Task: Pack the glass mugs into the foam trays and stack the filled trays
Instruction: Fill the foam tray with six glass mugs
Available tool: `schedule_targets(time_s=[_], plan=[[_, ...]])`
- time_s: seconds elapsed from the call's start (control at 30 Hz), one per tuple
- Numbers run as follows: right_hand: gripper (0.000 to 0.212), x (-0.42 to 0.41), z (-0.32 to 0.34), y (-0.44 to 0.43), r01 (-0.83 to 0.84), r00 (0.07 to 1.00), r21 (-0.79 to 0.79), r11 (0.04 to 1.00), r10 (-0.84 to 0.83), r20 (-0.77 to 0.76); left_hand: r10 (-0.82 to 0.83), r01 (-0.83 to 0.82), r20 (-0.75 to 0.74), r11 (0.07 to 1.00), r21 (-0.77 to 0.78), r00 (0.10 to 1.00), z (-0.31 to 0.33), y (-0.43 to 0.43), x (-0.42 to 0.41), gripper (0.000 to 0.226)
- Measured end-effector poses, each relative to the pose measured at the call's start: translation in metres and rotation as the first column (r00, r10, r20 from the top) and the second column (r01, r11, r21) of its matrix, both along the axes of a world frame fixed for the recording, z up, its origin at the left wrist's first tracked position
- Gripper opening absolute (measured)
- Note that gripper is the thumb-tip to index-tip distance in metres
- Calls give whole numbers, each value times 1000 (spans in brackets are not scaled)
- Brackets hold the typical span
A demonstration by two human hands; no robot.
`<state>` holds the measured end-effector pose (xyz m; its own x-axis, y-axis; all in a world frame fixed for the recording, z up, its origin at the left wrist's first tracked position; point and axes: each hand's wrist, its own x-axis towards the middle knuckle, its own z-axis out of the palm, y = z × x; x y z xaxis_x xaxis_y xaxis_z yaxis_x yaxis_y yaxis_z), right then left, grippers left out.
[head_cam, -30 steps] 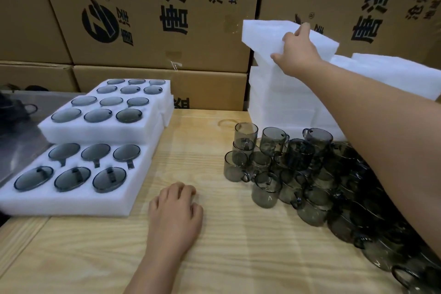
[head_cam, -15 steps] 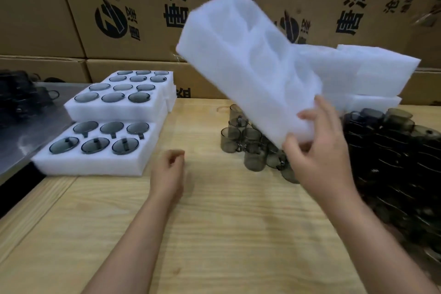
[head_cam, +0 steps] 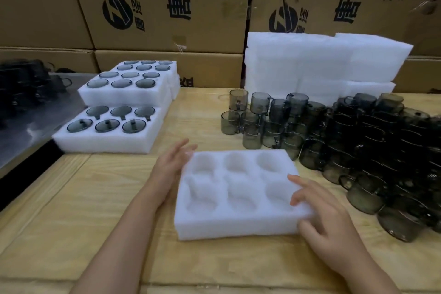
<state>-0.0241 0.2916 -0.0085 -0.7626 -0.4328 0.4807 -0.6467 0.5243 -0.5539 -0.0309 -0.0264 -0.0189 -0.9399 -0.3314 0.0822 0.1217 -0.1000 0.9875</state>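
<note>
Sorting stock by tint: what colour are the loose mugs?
Smoky grey, see-through glass mugs; shows best in the head view.

Empty six-pocket foam tray point(head_cam: 238, 222) flat on the wooden table point(head_cam: 95, 222).
Left hand point(head_cam: 167, 174) flat against its left edge, right hand point(head_cam: 327, 217) touching the near right corner; smoked glass mugs point(head_cam: 358, 145) piled right.

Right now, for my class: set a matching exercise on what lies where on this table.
1 empty six-hollow white foam tray
2 loose smoky glass mugs
3 mug-filled white foam trays
4 pile of spare white foam trays

A heaped right
B between left hand and right hand
C stacked left
D against brown cardboard boxes

Pairs: 1-B, 2-A, 3-C, 4-D
</note>
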Motion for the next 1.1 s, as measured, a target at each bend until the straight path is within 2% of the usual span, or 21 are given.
schedule_targets(time_s=[0.07, 0.17, 0.27, 0.33, 0.4, 0.47, 0.53, 0.6, 0.67, 0.77, 0.83, 0.93, 1.03, 1.1], plan=[[23, 0, 1, 1, -68, 997, -72, 995, 70, 24, -105, 107, 44, 994, -35, 993, -1, 4, -2, 64], [18, -2, 2, 0, -123, 989, -182, 976, 136, 62, -108, 109, 31, 994, -11, 994, 1, 3, -9, 61], [21, -9, 11, -10, 68, 998, -336, 939, -63, 26, -84, 84, 16, 996, -35, 996, 3, 3, -15, 58], [22, -24, 28, -21, 203, 974, -358, 911, -225, -22, -75, 76, 13, 996, -53, 997, 2, 4, -18, 55], [16, -49, 47, -38, 273, 954, -243, 931, -294, -53, -66, 66, 7, 996, -54, 998, 1, 4, -19, 52], [16, -83, 61, -62, 283, 958, 12, 959, -282, -48, -56, 56, 1, 998, -35, 998, 0, 4, -19, 46], [26, -113, 67, -87, 277, 958, 297, 914, -288, -7, -47, 47, 0, 999, -23, 999, -2, 2, -21, 35], [36, -132, 68, -107, 259, 947, 506, 823, -318, 33, -40, 40, -5, 999, -23, 999, -5, -1, -22, 22], [36, -145, 66, -117, 252, 938, 603, 757, -344, 41, -41, 41, -11, 999, -23, 999, -6, -3, -22, 17], [26, -153, 59, -123, 266, 931, 638, 723, -364, 25, -43, 43, -6, 999, -4, 999, -5, -3, -21, 22], [24, -153, 56, -124, 264, 934, 628, 732, -357, 23, -59, 59, -3, 998, -6, 998, -5, -3, -21, 22], [23, -145, 56, -123, 250, 941, 538, 805, -332, 60, -82, 82, -1, 997, 4, 997, -6, -5, -20, 23], [15, -126, 62, -128, 219, 963, 262, 940, -252, 96, -97, 97, -38, 995, 4, 995, -5, -6, -19, 38], [14, -106, 69, -136, 193, 972, 31, 981, -195, 128, -117, 118, -79, 993, 15, 990, -5, -7, -18, 47]])
